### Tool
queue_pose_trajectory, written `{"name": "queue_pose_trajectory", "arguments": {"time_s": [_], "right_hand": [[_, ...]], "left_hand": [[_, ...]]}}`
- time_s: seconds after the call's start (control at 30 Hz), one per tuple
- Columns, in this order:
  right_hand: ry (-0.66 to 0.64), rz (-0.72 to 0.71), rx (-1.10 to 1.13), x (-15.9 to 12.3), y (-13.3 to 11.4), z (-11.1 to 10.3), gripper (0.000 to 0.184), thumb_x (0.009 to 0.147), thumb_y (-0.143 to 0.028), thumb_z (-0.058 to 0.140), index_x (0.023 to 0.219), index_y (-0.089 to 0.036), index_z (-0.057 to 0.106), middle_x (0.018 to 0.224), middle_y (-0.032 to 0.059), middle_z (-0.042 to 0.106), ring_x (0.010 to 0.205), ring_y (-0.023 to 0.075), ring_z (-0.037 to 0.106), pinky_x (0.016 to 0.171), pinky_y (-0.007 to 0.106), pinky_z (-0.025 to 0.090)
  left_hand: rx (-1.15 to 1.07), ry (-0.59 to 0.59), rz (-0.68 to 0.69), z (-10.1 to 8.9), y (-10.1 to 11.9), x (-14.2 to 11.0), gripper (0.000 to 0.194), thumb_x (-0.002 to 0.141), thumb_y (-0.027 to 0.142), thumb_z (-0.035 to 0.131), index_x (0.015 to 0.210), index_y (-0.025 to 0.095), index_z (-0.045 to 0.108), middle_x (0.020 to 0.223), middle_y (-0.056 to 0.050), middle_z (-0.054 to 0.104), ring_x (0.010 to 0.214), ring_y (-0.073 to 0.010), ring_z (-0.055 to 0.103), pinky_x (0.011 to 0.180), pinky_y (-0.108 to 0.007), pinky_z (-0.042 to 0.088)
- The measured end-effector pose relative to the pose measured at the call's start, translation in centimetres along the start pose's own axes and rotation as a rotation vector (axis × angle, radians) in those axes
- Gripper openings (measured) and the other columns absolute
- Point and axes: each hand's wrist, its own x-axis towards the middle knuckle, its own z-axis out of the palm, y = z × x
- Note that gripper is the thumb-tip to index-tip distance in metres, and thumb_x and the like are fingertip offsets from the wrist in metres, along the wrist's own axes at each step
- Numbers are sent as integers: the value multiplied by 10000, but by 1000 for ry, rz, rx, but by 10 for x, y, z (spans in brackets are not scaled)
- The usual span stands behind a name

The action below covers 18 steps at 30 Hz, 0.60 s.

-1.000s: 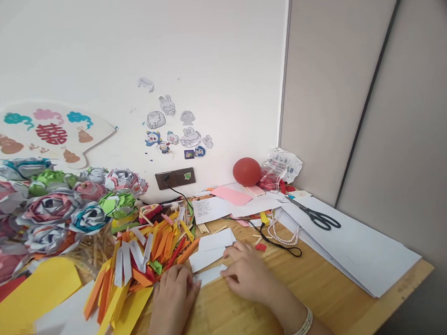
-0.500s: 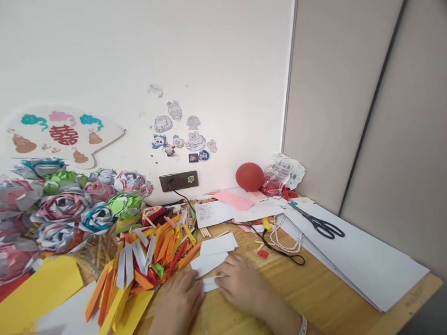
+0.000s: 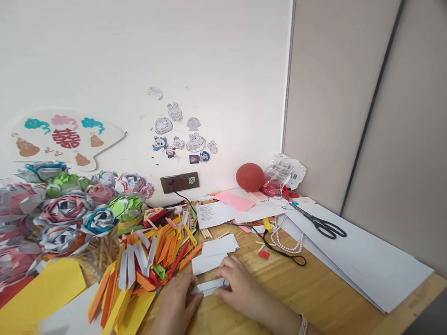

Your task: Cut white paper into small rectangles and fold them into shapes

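Note:
A small folded strip of white paper [image 3: 210,286] lies between my hands near the front of the wooden table. My left hand [image 3: 180,297] pinches its left end, thumb in front and fingers behind. At the other end my right hand [image 3: 235,282] grips the strip between thumb and fingers, with a bracelet on that wrist. Just beyond the strip, loose white paper pieces [image 3: 218,245] lie on the wood, close to the right fingertips. To the left of my left hand spreads a pile of folded orange, yellow, white and red paper strips [image 3: 167,245].
Paper flowers [image 3: 64,208] crowd the left side. Black-handled scissors [image 3: 322,225] rest on large white sheets [image 3: 366,255] at the right. A red balloon [image 3: 250,177], a bead string [image 3: 287,241] and a black cord [image 3: 284,254] lie further back. Yellow paper [image 3: 46,287] covers the front left.
Both hands have lifted from lying flatter over the paper to pinching its ends. The strip now looks slightly raised, and more of it shows between the hands.

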Motion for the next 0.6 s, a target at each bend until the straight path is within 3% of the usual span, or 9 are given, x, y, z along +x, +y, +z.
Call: {"name": "queue_pose_trajectory", "arguments": {"time_s": [0.17, 0.3, 0.4, 0.6], "right_hand": [[9, 69, 118, 0, -4, 1, 70, 756, -151, 677, 791, -183, 625, 868, 3, 619, 864, 155, 539, 750, 235, 374], [13, 93, 170, 1, -2, 2, 51, 775, -134, 629, 765, -184, 628, 796, -5, 644, 772, 146, 557, 682, 226, 364], [1, 108, 260, 1, -2, 1, 71, 780, -130, 596, 741, -181, 626, 726, -19, 633, 692, 132, 556, 621, 214, 357], [-44, 138, 465, 2, -5, -2, 46, 752, -140, 594, 717, -165, 612, 655, -27, 601, 625, 121, 558, 562, 189, 377]], "left_hand": [[-206, -71, -22, 0, 11, -1, 69, 722, 230, 490, 657, 230, 466, 635, 17, 577, 624, -179, 546, 597, -248, 402], [-351, -156, -26, -2, 16, -4, 131, 772, 318, 466, 768, 215, 547, 671, 6, 594, 637, -182, 544, 616, -257, 405], [-473, -224, -62, -4, 17, -5, 258, 811, 397, 427, 831, 193, 584, 575, 26, 556, 565, -172, 519, 600, -262, 394], [-756, -273, -139, -3, 15, -5, 404, 725, 580, 536, 735, 177, 575, 546, 38, 558, 471, -128, 484, 532, -242, 365]]}}
